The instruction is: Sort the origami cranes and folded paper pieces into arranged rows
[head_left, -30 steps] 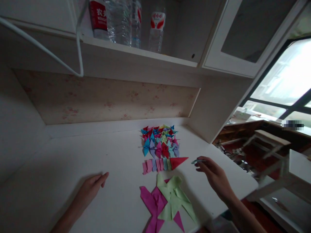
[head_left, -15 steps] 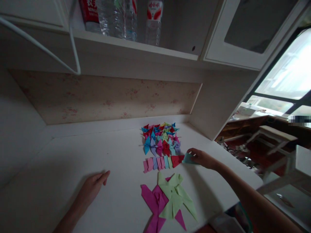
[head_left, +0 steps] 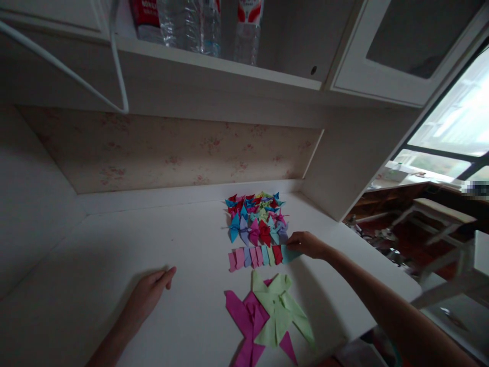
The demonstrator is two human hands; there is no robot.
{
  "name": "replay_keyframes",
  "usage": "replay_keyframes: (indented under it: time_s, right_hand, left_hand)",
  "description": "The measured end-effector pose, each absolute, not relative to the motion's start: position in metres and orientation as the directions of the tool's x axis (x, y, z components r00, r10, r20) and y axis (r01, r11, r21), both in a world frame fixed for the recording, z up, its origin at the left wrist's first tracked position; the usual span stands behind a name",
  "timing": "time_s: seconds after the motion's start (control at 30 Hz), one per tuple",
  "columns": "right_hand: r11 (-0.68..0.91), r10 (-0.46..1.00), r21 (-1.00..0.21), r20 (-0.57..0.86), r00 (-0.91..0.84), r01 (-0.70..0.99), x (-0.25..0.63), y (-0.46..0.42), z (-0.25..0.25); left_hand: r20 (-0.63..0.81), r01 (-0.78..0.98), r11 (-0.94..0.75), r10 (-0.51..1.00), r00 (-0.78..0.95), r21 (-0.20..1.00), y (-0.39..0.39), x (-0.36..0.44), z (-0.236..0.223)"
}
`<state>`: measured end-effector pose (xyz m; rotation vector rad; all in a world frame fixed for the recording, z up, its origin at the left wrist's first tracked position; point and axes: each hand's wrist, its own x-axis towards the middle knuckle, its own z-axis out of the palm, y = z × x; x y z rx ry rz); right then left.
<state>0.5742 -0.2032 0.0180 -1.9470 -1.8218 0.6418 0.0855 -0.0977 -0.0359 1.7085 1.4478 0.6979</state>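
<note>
My right hand (head_left: 308,244) pinches a light-blue folded paper (head_left: 289,254) at its upper right edge. That piece lies at the right end of a row of folded papers (head_left: 254,257) in pink, purple, blue, green and red, partly covering the red one. Just behind the row stand several paper cranes (head_left: 263,232) packed close together. My left hand (head_left: 147,293) rests on the white tabletop to the left, fingers curled in, nothing seen in it. In front of the row lie a large pale-green folded paper (head_left: 274,308) and a magenta one (head_left: 248,318) partly under it.
Above the tabletop (head_left: 183,326) runs a shelf (head_left: 217,62) with clear plastic bottles (head_left: 248,43) and a red container (head_left: 146,18). A white cable (head_left: 64,71) hangs at the upper left. The table's right edge borders the floor, where white stools (head_left: 439,211) stand.
My right hand has moved left with the light-blue paper, which now overlaps the red paper and leaves only a narrow strip of it showing. My left hand looks unchanged.
</note>
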Motion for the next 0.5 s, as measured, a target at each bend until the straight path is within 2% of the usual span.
replay_keyframes:
  time_s: [0.2,0.4,0.5]
  right_hand:
    - [-0.019,0.999,-0.479,0.031,0.039,0.878,0.563,-0.209,0.000]
    - [0.099,0.962,-0.216,0.270,-0.038,0.971,0.566,-0.212,-0.028]
    - [0.094,0.946,-0.192,0.322,-0.028,0.977,0.565,-0.214,-0.035]
  left_hand:
    - [-0.031,0.565,-0.118,0.969,0.246,0.816,-0.101,0.087,-0.032]
    - [-0.048,0.560,-0.102,0.968,0.247,0.822,-0.099,0.086,-0.039]
    - [-0.049,0.556,-0.094,0.970,0.237,0.826,-0.097,0.085,-0.043]
